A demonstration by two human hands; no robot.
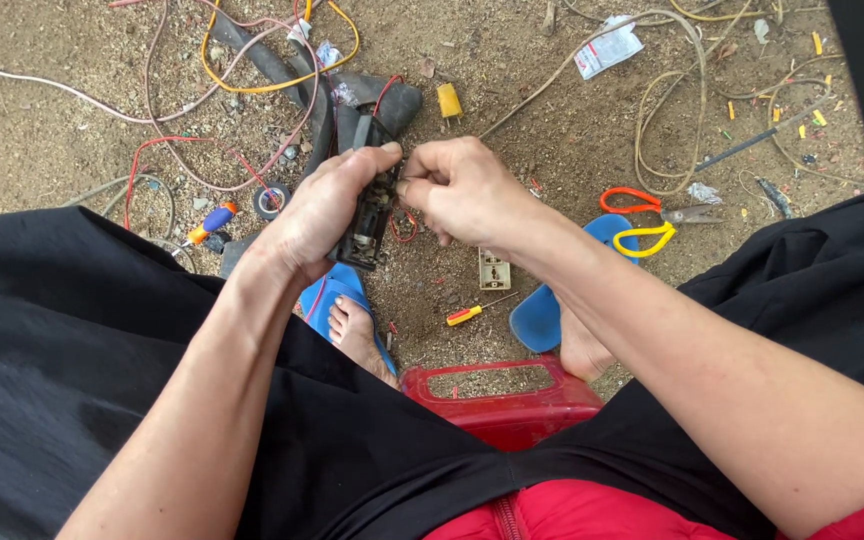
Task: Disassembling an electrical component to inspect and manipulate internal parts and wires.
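Observation:
My left hand (322, 212) grips a black rectangular electrical box (370, 215) with wires inside, holding it upright above the sandy ground. My right hand (462, 190) is pinched against the box's right side, fingers closed on something small there; what it holds is hidden by the fingers. A thin red wire (404, 228) loops out beneath the box. Both forearms reach out from my black-trousered knees.
On the ground lie a beige socket plate (493, 269), a small yellow-and-red screwdriver (472, 314), orange-and-yellow scissors (652, 220), a blue-handled screwdriver (214, 220), a roll of tape (270, 201), a yellow plug (449, 101), and tangled wires. A red stool (512, 400) is under me; blue sandals (542, 310) are on my feet.

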